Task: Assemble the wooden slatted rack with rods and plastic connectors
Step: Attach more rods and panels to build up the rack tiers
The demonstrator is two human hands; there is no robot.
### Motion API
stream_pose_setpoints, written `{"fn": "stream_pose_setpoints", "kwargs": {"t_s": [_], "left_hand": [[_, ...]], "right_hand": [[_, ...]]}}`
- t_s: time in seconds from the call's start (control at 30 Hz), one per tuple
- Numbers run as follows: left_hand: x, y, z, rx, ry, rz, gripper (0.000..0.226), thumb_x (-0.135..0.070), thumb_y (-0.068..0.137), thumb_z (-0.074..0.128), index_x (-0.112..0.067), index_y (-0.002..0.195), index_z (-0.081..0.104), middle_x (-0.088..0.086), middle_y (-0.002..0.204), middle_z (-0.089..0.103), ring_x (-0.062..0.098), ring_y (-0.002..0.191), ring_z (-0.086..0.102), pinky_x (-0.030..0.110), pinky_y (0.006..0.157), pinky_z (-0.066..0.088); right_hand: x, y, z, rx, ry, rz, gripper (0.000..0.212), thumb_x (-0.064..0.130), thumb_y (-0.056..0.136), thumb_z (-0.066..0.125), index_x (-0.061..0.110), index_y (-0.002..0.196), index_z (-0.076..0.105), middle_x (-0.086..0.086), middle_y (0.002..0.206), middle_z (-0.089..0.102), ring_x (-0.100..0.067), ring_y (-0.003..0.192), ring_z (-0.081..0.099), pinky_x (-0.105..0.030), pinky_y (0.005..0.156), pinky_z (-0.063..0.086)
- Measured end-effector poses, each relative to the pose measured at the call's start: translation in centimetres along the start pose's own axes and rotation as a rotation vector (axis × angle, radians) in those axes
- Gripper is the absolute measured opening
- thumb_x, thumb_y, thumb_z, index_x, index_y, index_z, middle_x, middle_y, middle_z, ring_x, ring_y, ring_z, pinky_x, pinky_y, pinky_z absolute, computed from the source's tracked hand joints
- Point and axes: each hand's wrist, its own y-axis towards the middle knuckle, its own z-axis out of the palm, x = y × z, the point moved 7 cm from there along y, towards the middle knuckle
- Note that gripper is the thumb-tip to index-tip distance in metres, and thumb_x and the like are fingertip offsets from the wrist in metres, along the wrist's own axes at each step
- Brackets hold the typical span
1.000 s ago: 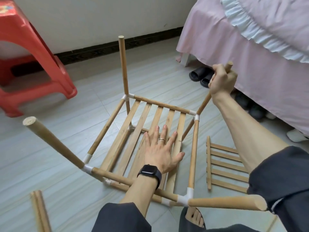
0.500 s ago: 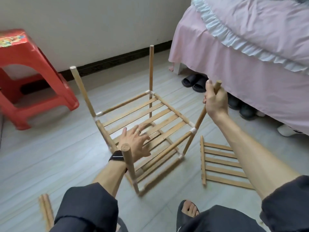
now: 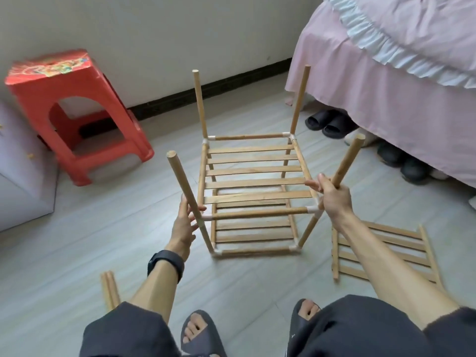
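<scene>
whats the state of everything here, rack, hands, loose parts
rack: part built, upright, two slatted shelves fitted, four rod tops bare
left hand: against the near-left rod, fingers fairly straight, grip unclear
right hand: grips the near-right rod
loose slatted panel: flat on the floor, unfitted
spare rods: lying on the floor, unused
red stool: upright

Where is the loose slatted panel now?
Head view, lower right: the loose slatted panel lies flat on the floor just right of the rack.
</scene>
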Motion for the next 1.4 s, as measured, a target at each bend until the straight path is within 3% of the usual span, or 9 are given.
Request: {"fn": "stream_pose_setpoints", "kwargs": {"t_s": [0.07,0.13,0.2,0.27,0.33,0.47,0.87,1.2,1.4], "left_hand": [[0.0,0.3,0.7,-0.081,-0.031,0.040,0.079,-0.088,0.082,0.018,-0.020,0.075,0.058,0.004,0.112,0.068,0.025,0.110,0.056,0.047,0.100,0.035],[0.2,1.0,1.2,-0.154,-0.051,0.063,0.075,-0.080,0.086,0.012,-0.019,0.069,0.050,0.004,0.094,0.066,0.024,0.099,0.055,0.040,0.085,0.036],[0.3,1.7,1.2,-0.221,-0.074,0.078,0.074,-0.080,0.079,0.008,-0.019,0.064,0.047,0.001,0.079,0.065,0.026,0.090,0.056,0.035,0.075,0.037],[0.2,2.0,1.2,-0.286,-0.081,0.094,0.078,-0.085,0.069,0.007,-0.019,0.062,0.049,-0.001,0.070,0.067,0.026,0.086,0.060,0.035,0.074,0.039],[-0.2,1.7,1.4,-0.342,-0.097,0.121,0.070,-0.080,0.079,0.009,-0.025,0.063,0.051,-0.003,0.061,0.062,0.028,0.081,0.059,0.036,0.076,0.042],[-1.2,1.1,1.9,-0.389,-0.106,0.168,0.056,-0.079,0.073,0.010,-0.044,0.054,0.050,-0.008,0.045,0.045,0.028,0.073,0.051,0.040,0.078,0.041],[-2.0,0.6,2.1,-0.370,-0.090,0.155,0.056,-0.084,0.061,0.008,-0.038,0.071,0.039,-0.001,0.057,0.044,0.030,0.075,0.047,0.048,0.086,0.046],[0.3,-0.7,1.8,-0.378,-0.012,0.085,0.089,-0.090,0.063,-0.003,-0.017,0.063,0.047,0.002,0.060,0.048,0.029,0.073,0.050,0.041,0.077,0.041],[-0.5,-1.3,2.0,-0.399,0.021,0.106,0.078,-0.087,0.063,-0.006,-0.028,0.066,0.044,0.003,0.060,0.048,0.030,0.073,0.051,0.042,0.078,0.043]], "right_hand": [[-0.2,0.2,-0.3,-0.023,-0.004,-0.006,0.039,0.039,0.104,0.050,0.022,0.079,0.074,0.000,0.105,0.077,-0.015,0.115,0.063,-0.028,0.087,0.042],[-0.6,0.5,-0.6,-0.067,-0.024,-0.017,0.041,0.038,0.104,0.051,0.021,0.074,0.072,-0.001,0.099,0.078,-0.017,0.114,0.065,-0.035,0.097,0.043],[-0.7,0.9,-0.7,-0.091,-0.049,-0.033,0.043,0.036,0.103,0.052,0.021,0.067,0.069,-0.005,0.099,0.077,-0.020,0.111,0.065,-0.037,0.092,0.045],[-1.0,1.3,-0.8,-0.091,-0.077,-0.036,0.045,0.036,0.102,0.053,0.020,0.063,0.067,-0.008,0.097,0.077,-0.022,0.109,0.066,-0.037,0.087,0.048],[-1.2,1.8,-0.9,-0.073,-0.101,-0.038,0.045,0.035,0.101,0.054,0.018,0.063,0.070,-0.005,0.091,0.078,-0.022,0.105,0.067,-0.038,0.089,0.049],[-1.3,2.1,-1.0,-0.040,-0.080,-0.071,0.041,0.028,0.101,0.054,0.010,0.070,0.075,-0.010,0.091,0.076,-0.022,0.104,0.068,-0.026,0.082,0.045],[-0.6,1.8,-1.0,-0.056,-0.062,-0.074,0.040,0.024,0.101,0.054,-0.005,0.079,0.072,-0.018,0.092,0.074,-0.020,0.095,0.067,-0.021,0.074,0.043],[-0.7,1.5,-1.1,-0.019,-0.066,-0.017,0.041,0.025,0.100,0.053,-0.004,0.079,0.073,-0.008,0.078,0.075,-0.001,0.075,0.067,-0.022,0.079,0.044],[-1.0,1.7,-1.1,-0.083,-0.070,-0.048,0.043,0.021,0.100,0.051,-0.010,0.080,0.072,-0.013,0.078,0.075,0.007,0.066,0.065,-0.017,0.073,0.041]]}}
